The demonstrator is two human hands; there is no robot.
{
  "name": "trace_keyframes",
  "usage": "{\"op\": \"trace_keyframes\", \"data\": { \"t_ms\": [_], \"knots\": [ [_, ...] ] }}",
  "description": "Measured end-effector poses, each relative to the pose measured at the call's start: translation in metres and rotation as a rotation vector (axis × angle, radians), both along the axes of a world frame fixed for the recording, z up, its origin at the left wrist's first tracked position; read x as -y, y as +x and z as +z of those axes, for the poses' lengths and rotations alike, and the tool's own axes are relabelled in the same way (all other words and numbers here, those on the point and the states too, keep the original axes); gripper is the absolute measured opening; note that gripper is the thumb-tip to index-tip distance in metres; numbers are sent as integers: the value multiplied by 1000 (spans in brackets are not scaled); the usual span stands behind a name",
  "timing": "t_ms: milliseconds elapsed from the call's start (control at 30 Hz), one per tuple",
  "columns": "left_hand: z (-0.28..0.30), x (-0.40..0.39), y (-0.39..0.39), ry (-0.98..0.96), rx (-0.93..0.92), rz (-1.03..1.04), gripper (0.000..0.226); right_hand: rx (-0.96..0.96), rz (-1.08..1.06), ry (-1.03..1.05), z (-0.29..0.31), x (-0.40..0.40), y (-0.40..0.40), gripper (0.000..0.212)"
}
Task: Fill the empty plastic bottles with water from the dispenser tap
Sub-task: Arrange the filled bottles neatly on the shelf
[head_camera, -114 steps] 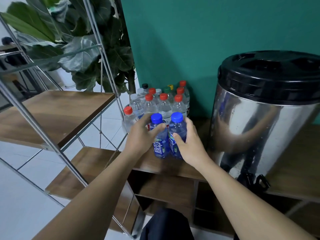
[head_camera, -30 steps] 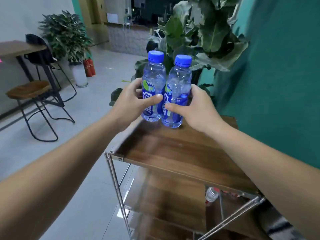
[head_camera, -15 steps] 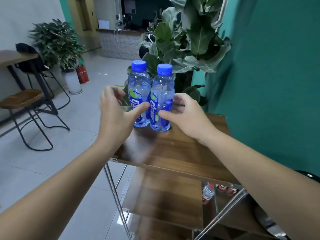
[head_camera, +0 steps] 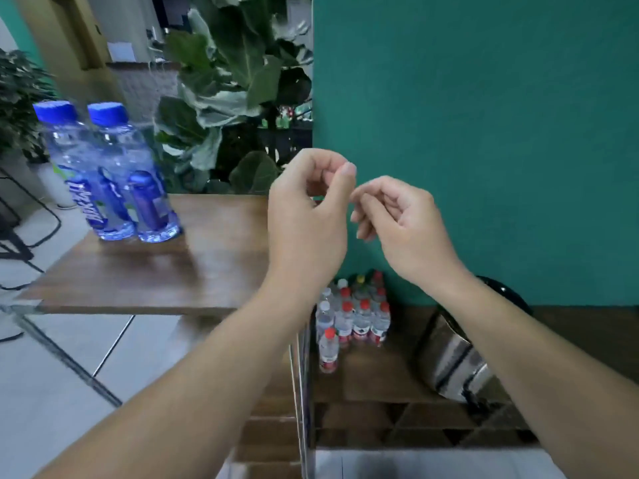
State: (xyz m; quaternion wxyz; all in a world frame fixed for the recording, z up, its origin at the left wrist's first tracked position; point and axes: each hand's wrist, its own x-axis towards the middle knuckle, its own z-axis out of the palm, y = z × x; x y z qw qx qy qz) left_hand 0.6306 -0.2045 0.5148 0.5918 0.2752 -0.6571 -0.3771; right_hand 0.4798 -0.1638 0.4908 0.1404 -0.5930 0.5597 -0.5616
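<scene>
Both hands are up in mid-air and carrying nothing: the left hand (head_camera: 307, 216) has its fingers loosely curled with the thumb raised, the right hand (head_camera: 397, 219) hangs beside it with fingers slack, the two nearly touching in front of the teal wall (head_camera: 484, 133).

Over on the upper wooden shelf (head_camera: 155, 271), well off to the left of the hands, two clear plastic bottles with blue caps and blue labels (head_camera: 110, 174) stand upright, side by side and touching; nobody holds them.

Now the relation that matters: the cluster of small clear plastic bottles with mostly red caps (head_camera: 352, 316) sits down on the lower wooden counter (head_camera: 373, 375), below the hands and a touch to the right of the left wrist, their long axes upright, caps toward the camera. The left forearm passes just beside them; I'd judge either hand could drop onto them, the right having the clearer line.

The shiny steel water dispenser with the black lid (head_camera: 453, 354) stands right of that cluster, largely hidden behind the right forearm. Its tap cannot be made out. Motion blur softens everything, so whether the small bottles are empty or full, I cannot tell.
</scene>
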Motion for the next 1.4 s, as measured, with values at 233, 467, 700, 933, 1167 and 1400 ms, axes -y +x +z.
{"op": "trace_keyframes", "data": {
  "t_ms": [233,467,700,933,1167,1400],
  "knots": [
    [-78,-38,-125,333,-193,-16,8,106,-84,150,-100,-28,-103,19],
    [-248,-9,-158,650,52,158,24,158,-181,434,-285,-14,-143,45],
    [-395,20,-145,903,351,232,72,170,-292,693,-432,21,-173,81],
    [-476,69,-141,1034,502,303,90,246,-326,702,-514,81,-201,95],
    [-517,98,-134,995,666,365,68,314,-298,597,-548,113,-206,71],
    [-514,95,-138,985,607,378,63,176,-382,615,-553,114,-204,43]
  ]
}}
